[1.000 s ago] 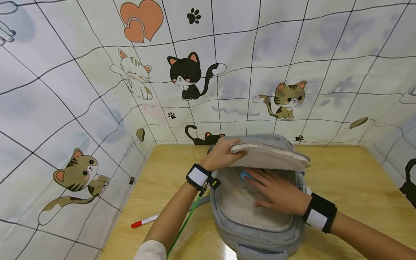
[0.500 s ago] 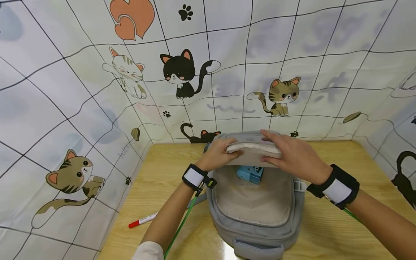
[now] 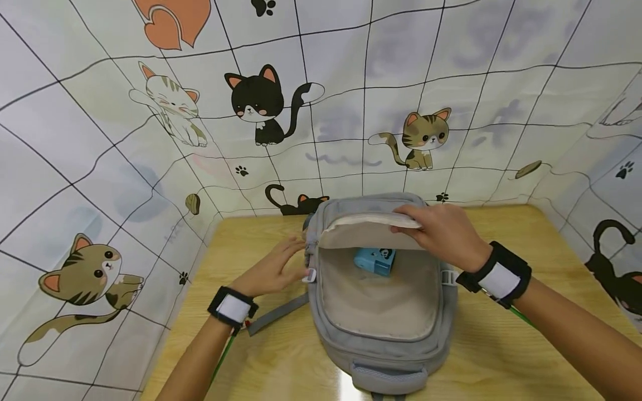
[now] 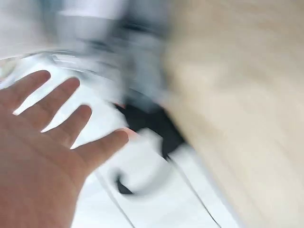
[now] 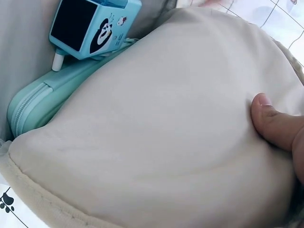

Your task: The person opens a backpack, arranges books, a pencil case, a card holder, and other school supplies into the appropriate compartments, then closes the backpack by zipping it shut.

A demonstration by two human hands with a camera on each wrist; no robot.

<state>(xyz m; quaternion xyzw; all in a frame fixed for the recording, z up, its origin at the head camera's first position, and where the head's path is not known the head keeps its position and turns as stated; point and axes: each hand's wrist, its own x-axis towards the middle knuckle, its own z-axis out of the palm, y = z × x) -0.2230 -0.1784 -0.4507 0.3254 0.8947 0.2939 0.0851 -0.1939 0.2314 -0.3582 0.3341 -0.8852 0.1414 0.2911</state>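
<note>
A grey backpack (image 3: pixel 328 334) lies on the table with its front compartment unzipped. My right hand (image 3: pixel 448 234) pinches the upper edge of the raised flap (image 3: pixel 371 234), thumb on the beige lining in the right wrist view. Inside the compartment sits a blue pencil sharpener (image 3: pixel 375 262) with a panda print. The right wrist view also shows a teal zipped pencil case (image 5: pixel 42 102) beneath the sharpener (image 5: pixel 102 33). Beside the bag's left side is my left hand (image 3: pixel 271 270), holding nothing. Its fingers (image 4: pixel 61 130) are spread in the left wrist view, which is blurred.
A loose grey strap (image 3: pixel 278 314) stretches from the bag's left side over the wooden table (image 3: pixel 241 367). White buckles (image 3: pixel 450 277) sit on the bag's sides. Cat-patterned cloth (image 3: pixel 341 111) surrounds the table at the back and sides.
My right hand came out of the compartment, uncovering the sharpener, and took hold of the flap. My left hand let go of the flap and moved down and left.
</note>
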